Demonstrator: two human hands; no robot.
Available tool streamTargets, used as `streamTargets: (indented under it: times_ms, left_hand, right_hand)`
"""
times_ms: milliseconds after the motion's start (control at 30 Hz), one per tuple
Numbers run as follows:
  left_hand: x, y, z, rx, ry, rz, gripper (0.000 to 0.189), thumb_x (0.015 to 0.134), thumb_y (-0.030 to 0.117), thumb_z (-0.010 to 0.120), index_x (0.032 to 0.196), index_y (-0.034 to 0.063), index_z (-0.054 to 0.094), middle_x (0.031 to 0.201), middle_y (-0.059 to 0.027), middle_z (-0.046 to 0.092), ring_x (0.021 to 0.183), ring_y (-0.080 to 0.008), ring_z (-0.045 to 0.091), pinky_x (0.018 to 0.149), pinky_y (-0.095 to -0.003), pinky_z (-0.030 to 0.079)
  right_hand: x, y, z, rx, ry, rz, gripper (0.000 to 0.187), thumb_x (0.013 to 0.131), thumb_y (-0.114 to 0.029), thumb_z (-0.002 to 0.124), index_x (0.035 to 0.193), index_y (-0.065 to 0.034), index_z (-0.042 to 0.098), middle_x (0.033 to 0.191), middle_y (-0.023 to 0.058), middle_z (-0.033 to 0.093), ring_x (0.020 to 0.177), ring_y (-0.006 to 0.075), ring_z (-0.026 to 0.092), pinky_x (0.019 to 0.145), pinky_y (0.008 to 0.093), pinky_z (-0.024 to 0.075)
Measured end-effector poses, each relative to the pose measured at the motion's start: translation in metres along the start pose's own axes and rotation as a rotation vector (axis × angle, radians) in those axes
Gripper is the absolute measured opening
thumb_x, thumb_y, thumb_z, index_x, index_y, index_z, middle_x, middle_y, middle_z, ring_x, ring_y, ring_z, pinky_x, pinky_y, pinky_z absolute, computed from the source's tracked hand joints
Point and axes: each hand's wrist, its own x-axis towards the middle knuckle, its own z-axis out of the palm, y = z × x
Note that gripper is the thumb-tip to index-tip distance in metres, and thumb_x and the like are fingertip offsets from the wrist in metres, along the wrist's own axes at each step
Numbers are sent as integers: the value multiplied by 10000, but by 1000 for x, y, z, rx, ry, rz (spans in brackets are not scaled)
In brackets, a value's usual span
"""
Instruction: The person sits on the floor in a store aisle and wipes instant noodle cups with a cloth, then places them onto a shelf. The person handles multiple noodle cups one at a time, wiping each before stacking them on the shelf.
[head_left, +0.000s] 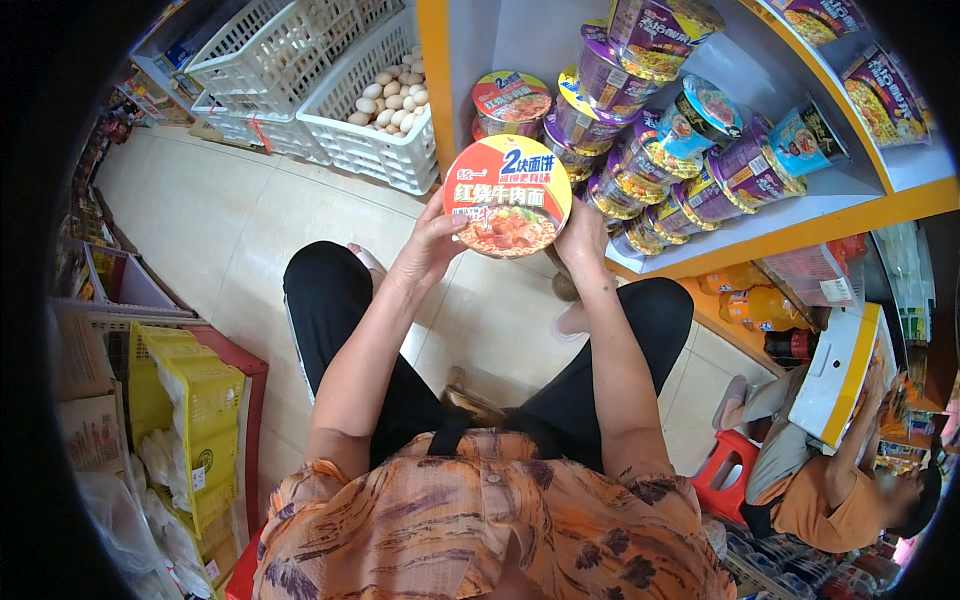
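Between my two hands is an instant noodle tub (508, 196) with a red and yellow printed lid facing up at me. My left hand (429, 244) grips its left side, the thumb lying over the lid's edge. On the opposite side my right hand (583, 234) holds the tub, its fingers mostly hidden. Just beyond, a similar red and yellow noodle tub (512, 105) stands on the shelf (645, 264). Purple noodle tubs (609, 90) are stacked to its right, with a blue noodle tub (694, 120) among them.
White plastic crates (375, 154), one holding eggs (397, 97), stand at upper left. A yellow crate (191, 442) is at lower left. To the right, a person (832, 487) sits on a red stool (724, 469) with a white and yellow box (840, 382). Orange drink bottles (761, 306) lie below the shelf.
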Motion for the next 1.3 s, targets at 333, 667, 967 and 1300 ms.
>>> streamTargets:
  times_ms: [333, 667, 967, 1300]
  left_hand:
    - [-4, 2, 7, -14, 56, -30, 848, 756, 312, 748, 1480, 130, 347, 1365, -77, 531, 1249, -226, 532, 1014, -465, 464]
    - [93, 52, 39, -101, 270, -51, 946, 769, 476, 754, 1475, 159, 209, 1329, -285, 372, 1169, -406, 510, 990, -570, 445]
    - [169, 73, 71, -128, 241, 33, 930, 787, 399, 740, 1498, 122, 210, 1502, -190, 311, 1329, -411, 408, 1063, -623, 333]
    - [213, 58, 57, -131, 261, -8, 572, 886, 353, 643, 1351, 66, 472, 1397, -151, 505, 1302, -331, 476, 1084, -597, 336]
  right_hand:
    - [-5, -12, 4, -241, -349, 125, 249, 881, -248, 630, 1060, -96, 712, 1029, 222, 694, 997, 387, 663, 851, 466, 523]
    - [-13, -1, 20, -198, -418, -172, 284, 860, -221, 611, 1111, -112, 687, 1002, 196, 697, 948, 374, 663, 833, 485, 524]
    - [-19, -1, 27, -207, -461, -297, 166, 846, -165, 601, 945, -69, 694, 926, 175, 706, 914, 348, 683, 783, 463, 539]
    - [-24, -12, 17, -185, -439, -324, 180, 831, -76, 562, 907, -51, 723, 958, 176, 711, 904, 330, 701, 772, 430, 561]
